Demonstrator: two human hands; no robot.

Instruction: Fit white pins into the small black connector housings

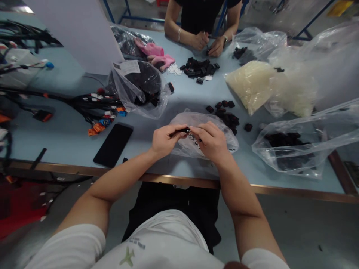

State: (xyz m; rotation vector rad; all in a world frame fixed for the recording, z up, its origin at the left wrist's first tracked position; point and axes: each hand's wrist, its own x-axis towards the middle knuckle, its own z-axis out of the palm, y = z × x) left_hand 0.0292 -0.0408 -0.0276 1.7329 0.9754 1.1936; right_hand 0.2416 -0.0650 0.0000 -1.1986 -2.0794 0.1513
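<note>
My left hand (165, 140) and my right hand (211, 141) meet above a crumpled clear plastic bag (230, 140) near the table's front edge. Both hands are closed in a pinch on one small black plastic connector (183, 130) held between them. What the right fingertips grip beneath it is too small to make out. A loose heap of similar black connectors (226, 112) lies just beyond the bag.
A black phone (113, 144) lies left of my hands. Wire harnesses (95, 104) spread across the left side. Clear bags with black parts (291, 149) and white parts (252, 86) sit right. Across the blue table (70, 127), another person's hands (207, 43) work over more black connectors (200, 68).
</note>
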